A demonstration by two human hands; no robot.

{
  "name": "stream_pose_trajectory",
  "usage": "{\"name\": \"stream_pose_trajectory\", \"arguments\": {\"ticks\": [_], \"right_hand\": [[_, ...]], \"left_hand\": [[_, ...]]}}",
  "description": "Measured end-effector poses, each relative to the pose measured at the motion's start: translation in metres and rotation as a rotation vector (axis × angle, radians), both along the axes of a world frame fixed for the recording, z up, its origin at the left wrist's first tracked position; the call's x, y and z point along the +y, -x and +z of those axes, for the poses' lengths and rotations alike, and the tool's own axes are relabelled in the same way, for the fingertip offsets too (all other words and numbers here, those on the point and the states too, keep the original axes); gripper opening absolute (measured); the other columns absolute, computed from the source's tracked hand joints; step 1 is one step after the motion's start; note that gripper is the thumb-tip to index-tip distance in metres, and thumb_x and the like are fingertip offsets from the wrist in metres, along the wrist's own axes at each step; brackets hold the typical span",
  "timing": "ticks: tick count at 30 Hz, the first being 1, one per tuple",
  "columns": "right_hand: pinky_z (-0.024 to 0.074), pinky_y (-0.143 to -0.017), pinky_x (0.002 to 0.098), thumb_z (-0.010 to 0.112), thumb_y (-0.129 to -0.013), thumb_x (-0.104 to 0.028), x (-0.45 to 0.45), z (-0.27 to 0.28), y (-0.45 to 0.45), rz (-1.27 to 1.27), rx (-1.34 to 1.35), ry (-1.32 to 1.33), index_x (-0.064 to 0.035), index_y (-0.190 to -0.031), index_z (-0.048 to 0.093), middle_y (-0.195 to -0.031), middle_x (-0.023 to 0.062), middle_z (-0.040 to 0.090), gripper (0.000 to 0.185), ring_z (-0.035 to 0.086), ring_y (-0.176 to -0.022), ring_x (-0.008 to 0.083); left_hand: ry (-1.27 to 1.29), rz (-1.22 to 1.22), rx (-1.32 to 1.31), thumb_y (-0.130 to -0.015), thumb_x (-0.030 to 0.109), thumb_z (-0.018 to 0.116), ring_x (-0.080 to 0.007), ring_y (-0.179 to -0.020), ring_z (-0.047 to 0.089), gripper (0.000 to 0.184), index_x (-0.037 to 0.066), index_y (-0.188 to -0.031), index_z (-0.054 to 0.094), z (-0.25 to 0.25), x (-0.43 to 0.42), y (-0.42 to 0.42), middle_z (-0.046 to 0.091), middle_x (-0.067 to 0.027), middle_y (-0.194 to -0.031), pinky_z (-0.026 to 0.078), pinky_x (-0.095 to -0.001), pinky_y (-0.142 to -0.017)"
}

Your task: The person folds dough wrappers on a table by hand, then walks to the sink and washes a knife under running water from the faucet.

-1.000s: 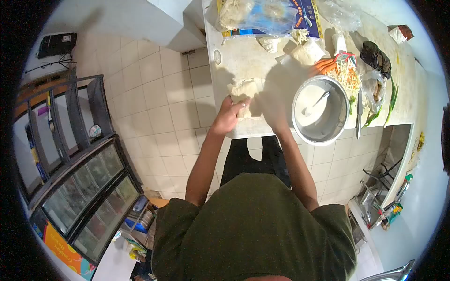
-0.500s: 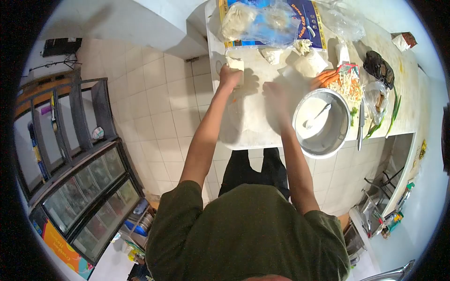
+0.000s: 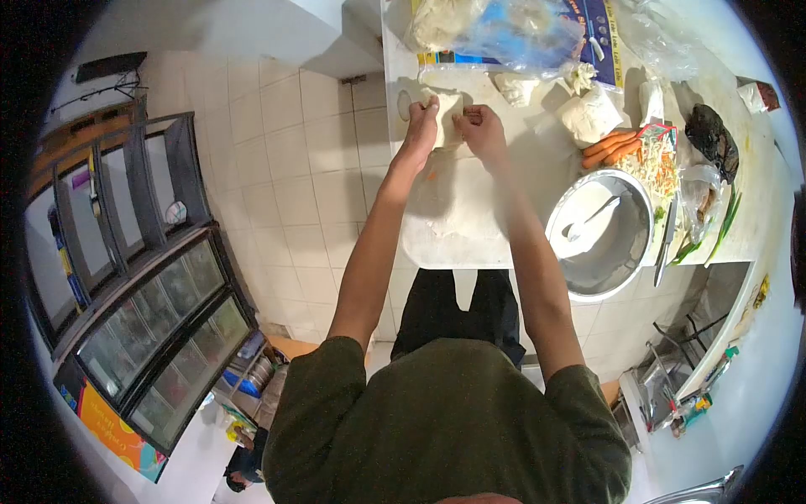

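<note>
A pale, flat piece that looks like dough (image 3: 445, 122) lies between my two hands near the worktop's left side. My left hand (image 3: 422, 130) is closed on its left edge, thumb on top. On its right edge, the fingers of my right hand (image 3: 481, 130) are curled in a pinch. Below the hands, another thin pale sheet (image 3: 466, 206) seems to lie on the worktop (image 3: 520, 202); its outline is faint. To the right of my right forearm stands a metal bowl (image 3: 631, 254) with white paste and a spoon (image 3: 588, 220) in it.
Carrots (image 3: 611, 149), shredded vegetables (image 3: 653, 168) and a knife (image 3: 666, 244) are beside the bowl. Farther back are a white lump (image 3: 590, 116), plastic bags (image 3: 537, 38) and a black bag (image 3: 712, 143). Green onions (image 3: 726, 227) lie at the right. A person (image 3: 245, 466) shows at the lower left.
My right hand has moved left and up to the pale piece and now pinches its edge. The piece, in my left hand, has moved away from the worktop's front edge. The view has shifted slightly.
</note>
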State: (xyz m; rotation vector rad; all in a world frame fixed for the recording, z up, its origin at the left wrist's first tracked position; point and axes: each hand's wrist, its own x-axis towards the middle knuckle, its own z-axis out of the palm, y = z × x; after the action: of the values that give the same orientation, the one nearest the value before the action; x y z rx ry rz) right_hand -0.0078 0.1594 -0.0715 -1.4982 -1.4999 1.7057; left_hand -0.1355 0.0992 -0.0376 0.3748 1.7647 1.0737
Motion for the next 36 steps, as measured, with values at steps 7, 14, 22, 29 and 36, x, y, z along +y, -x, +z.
{"name": "stream_pose_trajectory", "arguments": {"ticks": [7,14,22,29,36], "right_hand": [[0.0531,-0.070,0.0294,0.073,-0.086,-0.020,-0.002,0.007,-0.004,-0.027,0.039,0.034,0.0069,-0.108,0.061,-0.091,0.0130,0.070,0.036,0.065,-0.078,0.0167],[0.0528,-0.072,0.0300,0.074,-0.085,-0.021,0.001,0.020,-0.005,-0.034,0.039,0.121,0.0073,-0.109,0.062,-0.091,0.0139,0.070,0.039,0.065,-0.080,0.0179],[0.0532,-0.070,0.0285,0.073,-0.087,-0.021,0.000,0.013,-0.007,-0.025,0.044,0.102,0.0077,-0.113,0.060,-0.095,0.0138,0.069,0.041,0.065,-0.082,0.0161],[0.0549,-0.064,0.0276,0.071,-0.090,-0.019,0.002,0.007,-0.008,-0.002,0.061,0.100,0.0069,-0.117,0.056,-0.098,0.0114,0.067,0.040,0.065,-0.081,0.0144],[0.0534,-0.061,0.0267,0.073,-0.088,-0.019,-0.001,-0.004,-0.006,-0.025,0.012,0.000,0.0072,-0.112,0.059,-0.093,0.0119,0.068,0.038,0.065,-0.076,0.0140]], "left_hand": [[-0.106,0.063,0.058,-0.104,0.038,0.039,-0.0223,-0.103,0.049,0.042,-0.002,-0.114,0.045,0.016,-0.003,-0.016,0.052,-0.0156,-0.110,0.039,-0.0379,-0.093],[-0.211,0.372,0.117,-0.103,0.021,0.041,-0.0206,-0.107,0.050,0.027,-0.001,-0.118,0.046,-0.005,-0.007,-0.030,0.053,-0.0137,-0.114,0.039,-0.0346,-0.096],[-0.151,0.414,0.108,-0.102,0.022,0.049,-0.0178,-0.090,0.053,0.026,-0.003,-0.104,0.055,-0.013,-0.005,-0.030,0.059,-0.0100,-0.097,0.043,-0.0323,-0.085],[-0.159,0.468,0.122,-0.101,0.025,0.053,-0.0178,-0.085,0.054,0.032,-0.006,-0.097,0.061,-0.020,-0.003,-0.033,0.063,-0.0104,-0.092,0.045,-0.0332,-0.079],[-0.218,0.492,0.075,-0.098,0.026,0.059,-0.0166,-0.093,0.056,0.030,-0.004,-0.102,0.059,-0.015,-0.007,-0.036,0.063,-0.0106,-0.100,0.045,-0.0317,-0.085]]}}
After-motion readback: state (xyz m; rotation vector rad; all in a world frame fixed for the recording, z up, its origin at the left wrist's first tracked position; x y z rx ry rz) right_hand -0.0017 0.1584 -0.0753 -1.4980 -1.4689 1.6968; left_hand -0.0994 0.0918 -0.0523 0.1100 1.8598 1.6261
